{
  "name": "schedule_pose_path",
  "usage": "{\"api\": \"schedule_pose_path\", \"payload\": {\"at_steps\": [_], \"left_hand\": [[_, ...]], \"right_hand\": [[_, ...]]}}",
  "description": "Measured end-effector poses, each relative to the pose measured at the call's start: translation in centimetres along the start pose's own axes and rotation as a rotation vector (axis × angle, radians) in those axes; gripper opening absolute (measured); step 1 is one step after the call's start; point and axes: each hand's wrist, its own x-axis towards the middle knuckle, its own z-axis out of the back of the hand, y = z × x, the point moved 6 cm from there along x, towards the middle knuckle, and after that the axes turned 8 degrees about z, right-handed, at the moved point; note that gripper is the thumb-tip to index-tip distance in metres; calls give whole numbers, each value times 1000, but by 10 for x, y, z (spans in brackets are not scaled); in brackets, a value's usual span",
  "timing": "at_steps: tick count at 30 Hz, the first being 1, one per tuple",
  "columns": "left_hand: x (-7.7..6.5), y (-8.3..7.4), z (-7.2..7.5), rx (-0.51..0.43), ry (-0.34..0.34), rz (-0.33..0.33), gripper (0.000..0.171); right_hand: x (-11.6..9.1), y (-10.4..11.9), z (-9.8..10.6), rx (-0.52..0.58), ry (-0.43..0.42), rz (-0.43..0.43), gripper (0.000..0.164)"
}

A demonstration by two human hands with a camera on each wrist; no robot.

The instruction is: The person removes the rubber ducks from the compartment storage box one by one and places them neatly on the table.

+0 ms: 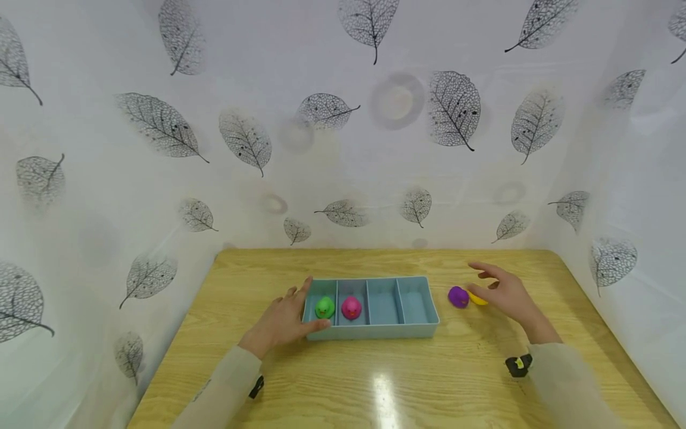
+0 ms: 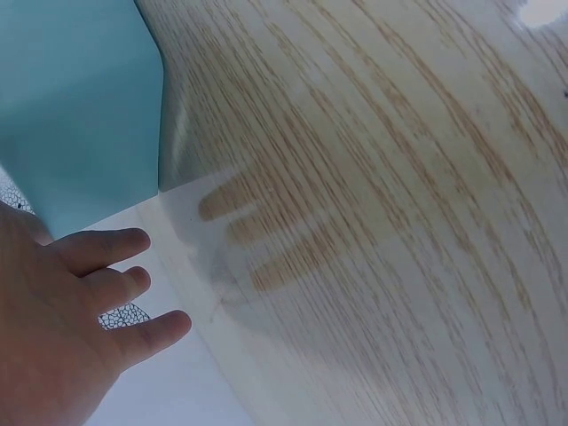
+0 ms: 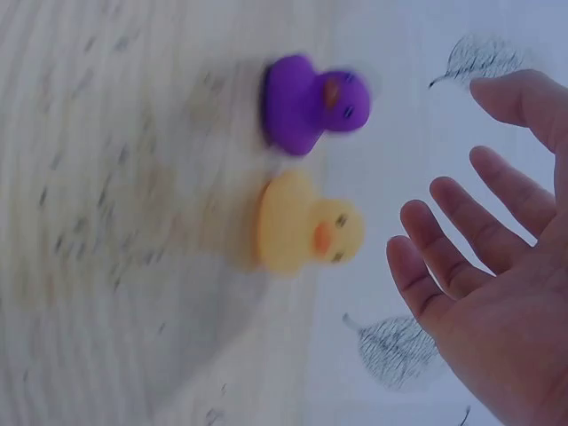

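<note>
In the head view my left hand (image 1: 284, 319) rests against the left end of a blue-grey tray (image 1: 370, 332). Its thumb lies along the front rim and its forefinger along the left side; the other fingers are spread, as the left wrist view shows. A green rubber duck (image 1: 324, 308) sits in the leftmost compartment, a pink rubber duck (image 1: 351, 307) in the one beside it. To the tray's right, my right hand (image 1: 504, 295) hovers with parted fingers over a yellow rubber duck (image 3: 306, 226), partly covering it in the head view. A purple rubber duck (image 3: 311, 105) stands beside the yellow one.
The wooden table (image 1: 321, 375) has white leaf-patterned sheeting (image 1: 343, 167) along its back and sides. Thin dividers split the tray into several compartments. A small black device (image 1: 518, 365) is at my right wrist.
</note>
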Motion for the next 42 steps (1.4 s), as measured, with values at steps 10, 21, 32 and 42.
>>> {"api": "schedule_pose_path", "payload": {"at_steps": [10,21,32,42], "left_hand": [[1,1,-2,11,-6,-12,118],[0,1,-1,12,-11,-11,117],[0,0,-2,23,-8,-14,116],[-2,-5,3,117,-66,-54,115]], "right_hand": [[21,56,-16,92,-34,115,54],[30,115,-38,143,16,229,52],[37,144,-59,141,74,249,51],[41,158,-76,196,114,251,51]]}}
